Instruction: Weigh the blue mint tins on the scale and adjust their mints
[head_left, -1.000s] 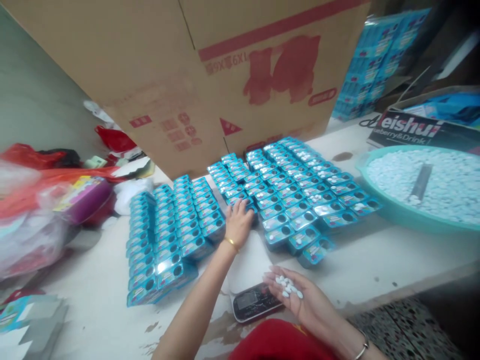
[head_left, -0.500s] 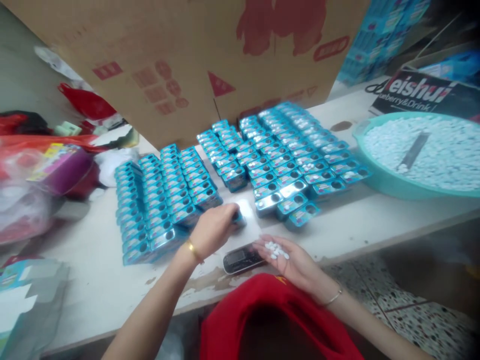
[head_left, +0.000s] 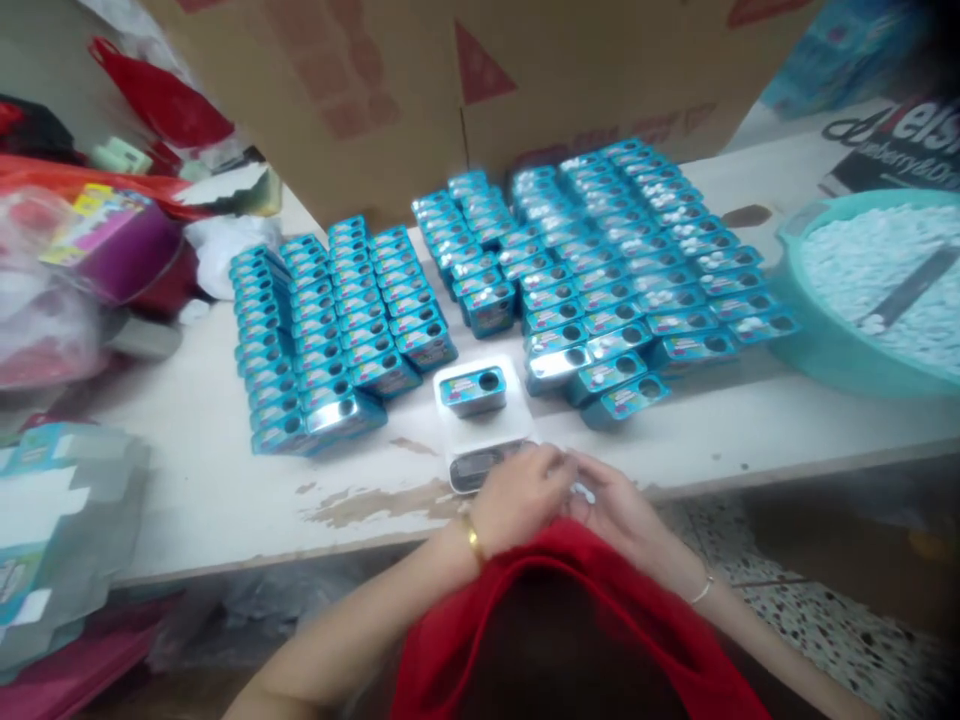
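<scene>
My left hand (head_left: pixel 525 495), with a gold bangle at its wrist, reaches across to the right palm. Its fingers are bent together in a pinch, and whatever lies between the tips is hidden. Cupped palm-up, my right hand (head_left: pixel 626 515) holds white tablets (head_left: pixel 583 493), mostly covered by the left fingers. Just beyond the hands, a small blue tin (head_left: pixel 472 390) with a dark round opening on top rests on a white digital scale (head_left: pixel 469 432). Neither hand touches the tin.
Rows of similar blue tins (head_left: pixel 341 340) stand left and right of the scale, some with tablets on top. A turquoise basin (head_left: pixel 825 350) of tablets, with a dark flat strip in it, is at right. A large cardboard box (head_left: pixel 600 70) stands behind; flattened cartons (head_left: pixel 90 510) lie left.
My left hand has let go of the tin on the scale and moved back to my right palm. The camera view has tilted down, and the whole tin now shows.
</scene>
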